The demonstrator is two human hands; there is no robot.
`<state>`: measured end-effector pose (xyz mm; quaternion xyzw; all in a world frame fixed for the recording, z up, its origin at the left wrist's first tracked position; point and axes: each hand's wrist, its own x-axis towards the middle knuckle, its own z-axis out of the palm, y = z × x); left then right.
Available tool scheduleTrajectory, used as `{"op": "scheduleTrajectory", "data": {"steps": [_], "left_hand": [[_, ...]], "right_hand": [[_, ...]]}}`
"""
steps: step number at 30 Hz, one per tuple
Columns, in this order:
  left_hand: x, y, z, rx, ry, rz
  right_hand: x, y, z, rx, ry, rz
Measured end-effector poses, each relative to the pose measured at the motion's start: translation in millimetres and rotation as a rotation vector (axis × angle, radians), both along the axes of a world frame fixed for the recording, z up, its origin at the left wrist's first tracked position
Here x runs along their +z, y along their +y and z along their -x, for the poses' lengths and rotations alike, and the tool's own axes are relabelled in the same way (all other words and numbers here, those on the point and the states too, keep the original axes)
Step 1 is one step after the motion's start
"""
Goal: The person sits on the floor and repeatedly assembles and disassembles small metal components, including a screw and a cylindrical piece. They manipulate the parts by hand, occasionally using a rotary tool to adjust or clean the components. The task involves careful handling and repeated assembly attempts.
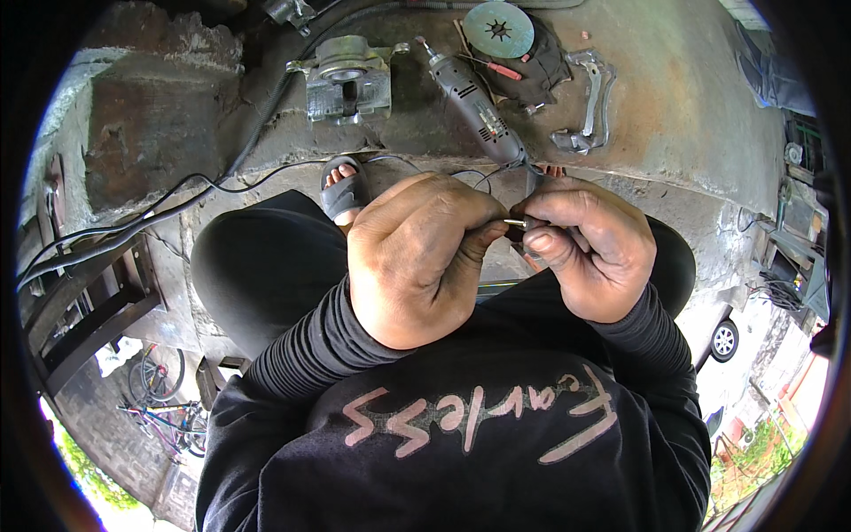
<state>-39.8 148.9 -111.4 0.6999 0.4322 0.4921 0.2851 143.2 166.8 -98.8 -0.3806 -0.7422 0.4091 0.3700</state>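
Both hands were on one small part: a thin metal piece [514, 222], just to the person's side of the rotary tool [477, 111], in line with its cord end. Short, straight, slim as a pin, pale with a slight brassy shine on the exposed length. Right end ran into something dark at the fingertips; too small to tell if same part or separate. Both ends mostly covered by skin, so tip shape unreadable.

Left hand [417, 257]: fingers closed, thumb and index pinching the left end, back of the hand up. Right hand [598, 244]: thumb and index pinched at the dark end, other fingers curled in. Skin on both was smudged with grime.

Around the rotary tool (grey body, dark vents, chuck pointing away from the person), all on the concrete ledge [683, 80]:
- left of it: grey metal casting [348, 84], blocky, lug on each side
- right of its chuck end: dark cloth [545, 66], with a greenish round disc [498, 30] and a red-handled screwdriver [504, 71]
- further right of it: angled metal bracket [590, 97]

Sandal [355, 188] showed left of the tool's cord end.
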Motion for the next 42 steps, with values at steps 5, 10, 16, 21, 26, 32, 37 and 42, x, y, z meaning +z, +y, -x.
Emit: {"op": "scheduleTrajectory", "data": {"steps": [5,10,16,21,26,32,37,42], "left_hand": [[-4.5,1.4,-1.7,-0.029,-0.051,-0.041],[-6.9,1.2,-3.0,-0.038,-0.058,-0.065],[-7.9,1.0,-3.3,-0.031,-0.052,-0.076],[-7.8,0.2,-1.9,-0.037,-0.047,-0.071],[-8.2,-1.2,-3.0,-0.045,-0.055,-0.053],[-10.4,-0.2,-4.2,-0.032,-0.063,-0.085],[-10.5,0.2,-4.2,-0.032,-0.032,-0.09],[-12.2,0.3,-4.4,-0.041,-0.045,-0.09]], "right_hand": [[1.8,1.5,-0.4,0.039,-0.034,-0.006],[0.0,3.3,0.1,0.047,-0.048,-0.05],[-3.8,1.8,4.7,-0.017,-0.039,-0.149],[-1.8,0.3,6.6,-0.031,-0.038,-0.098],[1.5,0.7,5.4,0.013,-0.066,-0.07],[-2.4,2.7,6.4,0.025,-0.069,-0.088],[-2.5,2.8,4.8,0.016,-0.12,-0.172],[-1.1,1.2,3.8,0.033,-0.124,-0.107]]}}
